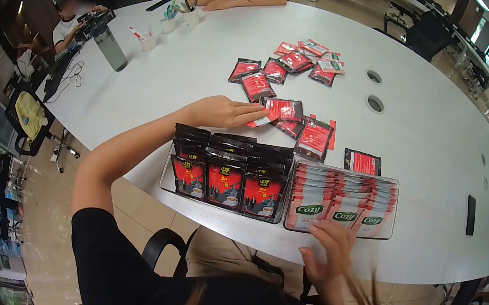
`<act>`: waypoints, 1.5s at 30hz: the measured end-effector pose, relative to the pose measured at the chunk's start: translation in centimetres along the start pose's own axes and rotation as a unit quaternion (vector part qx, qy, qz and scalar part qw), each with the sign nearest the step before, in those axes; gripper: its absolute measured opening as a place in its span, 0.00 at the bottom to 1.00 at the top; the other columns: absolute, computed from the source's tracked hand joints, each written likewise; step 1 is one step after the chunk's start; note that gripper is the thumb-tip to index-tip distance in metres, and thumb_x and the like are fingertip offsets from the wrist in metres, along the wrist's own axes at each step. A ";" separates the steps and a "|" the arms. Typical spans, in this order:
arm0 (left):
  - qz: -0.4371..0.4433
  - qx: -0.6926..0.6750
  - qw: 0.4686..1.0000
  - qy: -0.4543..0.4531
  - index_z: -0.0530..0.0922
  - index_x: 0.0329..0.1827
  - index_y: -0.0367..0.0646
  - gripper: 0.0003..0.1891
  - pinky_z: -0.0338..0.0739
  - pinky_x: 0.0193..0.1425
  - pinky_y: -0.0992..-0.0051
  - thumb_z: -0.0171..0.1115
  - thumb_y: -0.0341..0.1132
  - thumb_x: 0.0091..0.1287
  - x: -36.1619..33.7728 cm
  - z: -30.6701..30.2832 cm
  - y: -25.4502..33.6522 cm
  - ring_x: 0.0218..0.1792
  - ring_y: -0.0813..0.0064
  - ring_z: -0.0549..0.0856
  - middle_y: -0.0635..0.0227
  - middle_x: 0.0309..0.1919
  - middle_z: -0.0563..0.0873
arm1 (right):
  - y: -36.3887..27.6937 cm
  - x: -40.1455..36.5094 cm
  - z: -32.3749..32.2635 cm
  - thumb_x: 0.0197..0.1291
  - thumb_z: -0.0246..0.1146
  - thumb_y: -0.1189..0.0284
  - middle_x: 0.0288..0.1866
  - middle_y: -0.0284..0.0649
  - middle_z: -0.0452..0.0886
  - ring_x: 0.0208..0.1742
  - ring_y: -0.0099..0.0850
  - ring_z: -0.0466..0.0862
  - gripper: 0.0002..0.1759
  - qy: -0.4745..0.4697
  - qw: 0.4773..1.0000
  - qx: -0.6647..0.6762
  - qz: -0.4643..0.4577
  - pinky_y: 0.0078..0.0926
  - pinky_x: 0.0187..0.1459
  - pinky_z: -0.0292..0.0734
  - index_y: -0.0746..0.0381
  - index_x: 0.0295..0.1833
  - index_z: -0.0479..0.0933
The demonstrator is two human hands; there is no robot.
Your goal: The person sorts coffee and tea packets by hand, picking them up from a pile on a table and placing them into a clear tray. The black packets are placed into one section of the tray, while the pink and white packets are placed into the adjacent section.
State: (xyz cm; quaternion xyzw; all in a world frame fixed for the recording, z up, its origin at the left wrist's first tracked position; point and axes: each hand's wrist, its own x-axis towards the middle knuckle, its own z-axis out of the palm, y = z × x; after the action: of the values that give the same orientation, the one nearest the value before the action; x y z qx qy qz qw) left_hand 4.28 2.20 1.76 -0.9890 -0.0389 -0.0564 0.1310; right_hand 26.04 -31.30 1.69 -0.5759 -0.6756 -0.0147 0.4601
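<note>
My left hand reaches over the left container with fingers pressed together on a red-and-white sachet; its thumb is hidden. That sachet lies against loose black-and-red coffee sachets. My right hand rests its fingertips at the front of a clear container, thumb and fingers apart. Inside that container stand rows of Cozy sachets. Beside it, another clear container holds upright black-and-red 3in1 coffee sachets.
Further loose sachets lie mid-table, and one sachet lies behind the right container. A grey bottle, cups of pens and a black phone-like object are on the table. Two people sit across it.
</note>
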 end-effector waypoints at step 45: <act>-0.225 -0.706 0.526 0.417 0.62 0.62 0.29 0.16 0.85 0.42 0.62 0.45 0.26 0.74 -2.3 -1.5 22.9 0.36 0.57 0.88 0.47 0.48 0.81 | 7.3 17.3 -6.9 0.62 0.63 0.72 0.28 0.32 0.82 0.28 0.18 0.76 0.11 -0.130 0.966 0.120 0.186 0.17 0.31 0.69 0.67 0.45 0.84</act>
State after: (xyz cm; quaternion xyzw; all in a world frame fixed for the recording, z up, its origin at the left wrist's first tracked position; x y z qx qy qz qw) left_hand 3.98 -20.42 -2.92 -0.5804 -0.1489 -0.4988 -0.6263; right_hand 37.43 -19.42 12.97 -0.6293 -0.6071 0.2274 0.4286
